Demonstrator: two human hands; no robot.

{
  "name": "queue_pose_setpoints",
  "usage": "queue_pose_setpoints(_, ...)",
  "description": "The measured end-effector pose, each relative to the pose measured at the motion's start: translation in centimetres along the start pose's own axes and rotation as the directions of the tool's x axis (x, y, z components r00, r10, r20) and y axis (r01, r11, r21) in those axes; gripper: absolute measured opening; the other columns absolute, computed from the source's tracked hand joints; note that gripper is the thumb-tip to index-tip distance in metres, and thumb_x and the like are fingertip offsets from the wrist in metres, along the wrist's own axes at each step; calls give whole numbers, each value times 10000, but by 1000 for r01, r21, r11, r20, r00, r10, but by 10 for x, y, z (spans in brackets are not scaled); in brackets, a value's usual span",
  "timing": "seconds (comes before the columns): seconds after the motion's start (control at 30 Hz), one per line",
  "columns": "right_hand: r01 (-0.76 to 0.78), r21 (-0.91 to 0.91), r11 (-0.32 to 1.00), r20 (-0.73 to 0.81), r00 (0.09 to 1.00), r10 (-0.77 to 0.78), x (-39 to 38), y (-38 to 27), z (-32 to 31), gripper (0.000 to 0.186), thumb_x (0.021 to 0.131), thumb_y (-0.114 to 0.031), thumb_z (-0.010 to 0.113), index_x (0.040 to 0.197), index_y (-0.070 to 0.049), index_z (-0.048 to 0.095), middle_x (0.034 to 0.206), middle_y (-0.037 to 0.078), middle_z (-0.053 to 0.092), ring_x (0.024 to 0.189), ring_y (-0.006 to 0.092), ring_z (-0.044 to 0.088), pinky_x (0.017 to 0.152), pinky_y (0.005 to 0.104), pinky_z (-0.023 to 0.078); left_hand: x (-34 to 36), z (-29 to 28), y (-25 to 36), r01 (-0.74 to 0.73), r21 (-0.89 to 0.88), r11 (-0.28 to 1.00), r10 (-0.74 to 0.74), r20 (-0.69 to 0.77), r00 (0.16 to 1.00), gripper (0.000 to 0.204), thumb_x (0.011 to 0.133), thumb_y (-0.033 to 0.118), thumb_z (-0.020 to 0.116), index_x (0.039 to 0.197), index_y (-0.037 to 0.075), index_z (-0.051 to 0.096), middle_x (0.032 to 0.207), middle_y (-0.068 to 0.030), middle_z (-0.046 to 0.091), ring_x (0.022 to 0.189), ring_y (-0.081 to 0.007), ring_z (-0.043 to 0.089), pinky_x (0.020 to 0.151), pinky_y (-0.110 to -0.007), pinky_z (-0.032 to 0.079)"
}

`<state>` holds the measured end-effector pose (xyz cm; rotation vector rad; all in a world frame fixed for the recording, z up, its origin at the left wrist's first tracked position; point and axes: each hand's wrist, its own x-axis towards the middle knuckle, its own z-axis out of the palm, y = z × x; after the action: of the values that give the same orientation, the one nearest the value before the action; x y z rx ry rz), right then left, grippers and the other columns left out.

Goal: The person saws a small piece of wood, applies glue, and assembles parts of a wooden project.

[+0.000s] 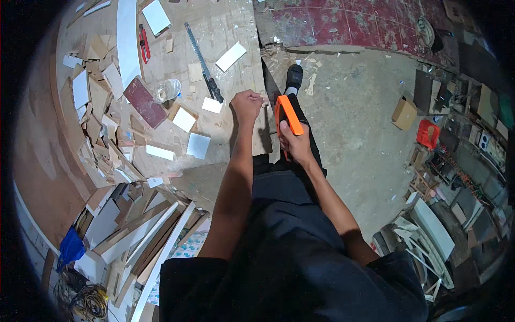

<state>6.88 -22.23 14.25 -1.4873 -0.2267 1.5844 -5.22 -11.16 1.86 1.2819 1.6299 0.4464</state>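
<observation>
— Orange-handled saw at frame centre: light, stiff, rigid grip. Right hand is wrapped tight round that handle.
— And the plywood board?
— Flat, rigid; left hand, fisted, presses its edge just above.

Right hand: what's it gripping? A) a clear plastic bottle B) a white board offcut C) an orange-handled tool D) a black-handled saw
C. The right hand is wrapped around the orange handle of a tool held at the edge of the plywood board; the black-handled saw and clear bottle lie untouched on the board, and the left hand rests fisted near its edge.
</observation>
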Motion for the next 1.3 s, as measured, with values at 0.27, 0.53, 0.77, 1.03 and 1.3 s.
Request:
queue_pose_setpoints(0.27, -8, 31, 999, 73, 997, 6, 5, -10, -3, 366, 966, -345, 610, 757, -59, 519, 570, -23, 462, 449, 71, 420, 419, 245, 346, 3, 1, -5, -3, 21, 1000, 3, -12, 1000, 133, 642, 46, 798, 755, 22, 732, 679, -136, 699, 604, -206, 681, 606, -307, 521)
queue_pose_setpoints(0.53, -71, -69, 995, 36, 997, 74, 18, -14, -3, 367, 959, -350, 618, 762, -55, 522, 580, -17, 476, 454, 68, 428, 416, 248, 346, 7, 2, -11, -35, 61, 998, 32, 47, 998, 148, 636, 100, 812, 744, 32, 737, 660, -130, 690, 609, -239, 687, 612, -320, 525)
queue_pose_setpoints(0.77, 13, -13, 1000, -26, 1000, -13, -7, -7, -1, 341, 976, -309, 596, 751, -67, 512, 576, -33, 449, 446, 58, 401, 412, 241, 324, 17, -2, -16, -4, 45, 999, -1, 103, 995, 205, 616, 126, 862, 743, 27, 735, 639, -121, 680, 572, -231, 659, 590, -321, 509)
queue_pose_setpoints(1.03, -3, 24, 1000, -43, 999, 4, -3, -10, 7, 332, 973, -281, 601, 738, -70, 500, 572, -45, 432, 447, 54, 398, 407, 242, 321, 13, -3, -8, -77, 76, 994, 68, 103, 992, 174, 676, 55, 830, 787, -31, 727, 631, -104, 683, 525, -132, 646, 504, -260, 492)
queue_pose_setpoints(1.3, 1, -89, 996, 11, 1000, 0, 5, -10, 5, 324, 964, -302, 615, 779, -48, 534, 590, -26, 474, 471, 56, 435, 412, 238, 338, 9, -4, 3, 26, 31, 999, -29, 121, 992, 154, 641, 46, 814, 768, 6, 736, 692, -145, 697, 624, -230, 684, 617, -306, 529)
